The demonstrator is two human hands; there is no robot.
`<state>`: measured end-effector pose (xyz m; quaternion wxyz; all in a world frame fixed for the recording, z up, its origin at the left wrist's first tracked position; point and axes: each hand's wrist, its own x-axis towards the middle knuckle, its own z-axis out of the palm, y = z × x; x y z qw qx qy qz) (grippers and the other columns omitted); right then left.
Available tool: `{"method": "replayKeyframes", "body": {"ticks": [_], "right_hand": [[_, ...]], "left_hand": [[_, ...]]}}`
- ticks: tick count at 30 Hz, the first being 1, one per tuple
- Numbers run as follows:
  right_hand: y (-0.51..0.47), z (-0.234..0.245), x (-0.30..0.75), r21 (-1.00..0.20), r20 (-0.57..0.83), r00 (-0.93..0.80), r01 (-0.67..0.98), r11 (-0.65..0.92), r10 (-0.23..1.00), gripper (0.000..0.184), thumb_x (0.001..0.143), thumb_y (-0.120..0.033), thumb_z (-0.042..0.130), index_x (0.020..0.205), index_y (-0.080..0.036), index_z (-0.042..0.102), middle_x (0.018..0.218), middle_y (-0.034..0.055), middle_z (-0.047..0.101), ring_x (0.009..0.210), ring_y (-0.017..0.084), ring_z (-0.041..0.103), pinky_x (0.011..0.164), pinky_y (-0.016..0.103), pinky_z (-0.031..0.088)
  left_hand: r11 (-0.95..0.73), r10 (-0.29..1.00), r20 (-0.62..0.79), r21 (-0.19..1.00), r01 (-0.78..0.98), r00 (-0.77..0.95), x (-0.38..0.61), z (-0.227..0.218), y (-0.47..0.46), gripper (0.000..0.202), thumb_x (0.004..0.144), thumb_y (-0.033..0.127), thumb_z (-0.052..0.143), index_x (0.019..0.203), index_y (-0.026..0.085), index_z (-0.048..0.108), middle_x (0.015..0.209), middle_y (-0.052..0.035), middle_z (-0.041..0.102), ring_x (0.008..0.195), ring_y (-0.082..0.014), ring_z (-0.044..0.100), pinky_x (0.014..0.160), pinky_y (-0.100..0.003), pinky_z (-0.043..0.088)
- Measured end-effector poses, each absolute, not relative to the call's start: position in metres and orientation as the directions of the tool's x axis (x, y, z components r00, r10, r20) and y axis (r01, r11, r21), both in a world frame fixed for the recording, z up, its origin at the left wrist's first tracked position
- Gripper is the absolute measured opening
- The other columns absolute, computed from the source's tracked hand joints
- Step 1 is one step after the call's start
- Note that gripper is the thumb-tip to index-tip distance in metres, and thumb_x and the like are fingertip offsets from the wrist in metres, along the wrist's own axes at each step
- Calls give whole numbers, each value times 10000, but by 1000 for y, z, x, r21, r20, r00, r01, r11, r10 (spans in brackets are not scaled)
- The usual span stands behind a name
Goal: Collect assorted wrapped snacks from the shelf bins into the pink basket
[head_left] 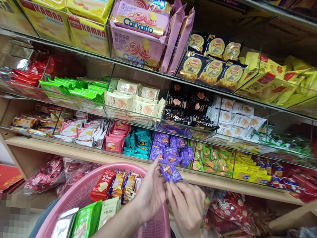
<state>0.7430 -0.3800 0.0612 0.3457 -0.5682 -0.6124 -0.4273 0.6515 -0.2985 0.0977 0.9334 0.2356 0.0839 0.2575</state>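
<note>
A small purple snack packet (171, 173) is pinched at its lower edge by my right hand (188, 204), in front of the lowest shelf row. My left hand (151, 193) is beside it, palm turned toward the packet and thumb raised apart; some of its fingers are hidden. Below my left forearm stands a pink plastic basket (51, 213). Inside it are red packets (102, 184), orange-and-blue packets (123, 185), a green packet (86, 222), a cream packet (109, 209) and a silvery packet (63, 226). More purple packets (169, 150) fill the shelf compartment just behind my hands.
Clear dividers split the shelves into compartments. Teal packets (138, 143) and yellow packets (250, 169) flank the purple ones; cream packets (134, 101) sit higher. A wooden ledge (208, 179) runs beneath. Red bagged goods (230, 212) lie under it, right of the basket.
</note>
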Motion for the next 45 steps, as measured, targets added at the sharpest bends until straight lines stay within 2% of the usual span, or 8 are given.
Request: {"method": "replayKeyframes", "body": {"ticks": [7, 11, 13, 15, 21, 29, 38, 45], "right_hand": [[-387, 40, 723, 54, 896, -102, 991, 122, 431, 282, 784, -91, 640, 1051, -176, 614, 862, 66, 652, 834, 210, 571, 808, 403, 387], [-383, 32, 709, -571, 776, 456, 801, 180, 436, 210, 804, -223, 629, 1010, -230, 585, 899, 50, 620, 830, 199, 584, 739, 346, 455], [-380, 33, 701, -890, 442, 711, 426, 164, 547, 185, 823, -363, 598, 954, -233, 581, 857, 35, 627, 777, 190, 594, 685, 321, 476], [-378, 37, 693, -988, 117, 726, 15, 155, 678, 263, 816, -462, 580, 948, -233, 589, 853, 24, 647, 748, 180, 601, 651, 298, 483], [-379, 46, 670, -842, -182, 595, -505, 189, 783, 344, 697, -432, 721, 979, -257, 634, 1014, 12, 675, 893, 199, 627, 707, 295, 513], [-383, 52, 655, -812, -259, 622, -555, 182, 739, 396, 611, -376, 798, 957, -271, 637, 972, -7, 704, 845, 190, 657, 780, 314, 518], [-384, 61, 653, -837, -101, 582, -488, 247, 807, 337, 770, -321, 696, 1078, -265, 570, 1064, 1, 668, 973, 170, 606, 833, 298, 484], [-404, 53, 670, -892, -235, 277, -442, -94, 932, 243, 824, -336, 643, 1035, -233, 580, 1009, 15, 655, 891, 148, 602, 744, 257, 482]], "left_hand": [[710, 660, -185, 470, -525, 728, 632, 83, -303, 125, 822, 256, 625, 890, 156, 595, 835, -20, 655, 758, -122, 621, 858, -268, 491], [675, 726, -265, 447, -587, 634, 627, 78, -309, 162, 782, 158, 661, 910, 172, 563, 872, -19, 668, 808, -131, 635, 834, -279, 500], [628, 762, -220, 481, -612, 609, 623, 78, -314, 185, 776, 178, 668, 928, 164, 562, 897, -37, 677, 857, -157, 640, 831, -286, 497], [552, 804, -162, 561, -617, 572, 619, 77, -320, 227, 778, 233, 670, 969, 155, 575, 929, -51, 679, 900, -177, 635, 835, -285, 488], [276, 888, -52, 855, -439, 457, 607, 66, -336, 356, 841, 355, 593, 1164, 215, 544, 1140, -45, 630, 1053, -192, 571, 905, -267, 438], [133, 911, 30, 923, -360, 412, 594, 63, -345, 383, 865, 352, 554, 1223, 220, 515, 1242, -50, 582, 1130, -190, 539, 958, -245, 410], [127, 886, 79, 906, -404, 457, 566, 78, -321, 460, 861, 330, 563, 1289, 212, 444, 1383, -80, 483, 1298, -200, 407, 1074, -322, 338], [-74, 968, 143, 947, -311, 206, 488, 88, -287, 344, 866, 348, 560, 1178, 206, 533, 1268, -90, 586, 1185, -232, 533, 1032, -407, 404]]}}
